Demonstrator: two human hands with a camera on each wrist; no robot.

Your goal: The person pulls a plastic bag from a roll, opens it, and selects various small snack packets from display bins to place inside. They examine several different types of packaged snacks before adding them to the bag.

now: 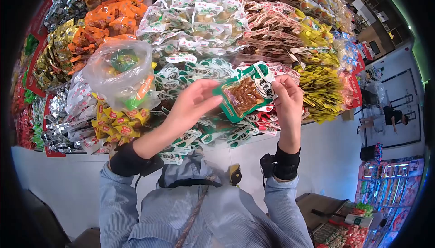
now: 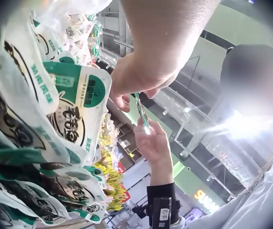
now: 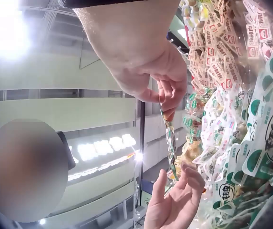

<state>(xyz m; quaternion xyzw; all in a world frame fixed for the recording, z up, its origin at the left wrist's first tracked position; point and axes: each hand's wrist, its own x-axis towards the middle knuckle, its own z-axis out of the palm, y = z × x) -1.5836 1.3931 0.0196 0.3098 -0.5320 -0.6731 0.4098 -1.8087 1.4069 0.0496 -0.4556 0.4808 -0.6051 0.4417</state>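
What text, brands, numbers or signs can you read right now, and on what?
"右手": white label on the black right-wrist device.
"SUGA", ending unclear: lit sign in the background.
"湖南风味": display packet, left-wrist view.
Too blurred or stylised to read: black logo on the held packet; red shelf strips; white lit sign; most other packets.

A small flat snack packet (image 1: pixel 245 95), green-edged with a clear front window showing brown, glossy food. Its upper right has a white patch with black lettering. It is tilted, front face up, above rows of packets. The right hand (image 1: pixel 288 95) pinches its right side; the left hand (image 1: pixel 192 104) is at its left edge, thumb and fingers apart.
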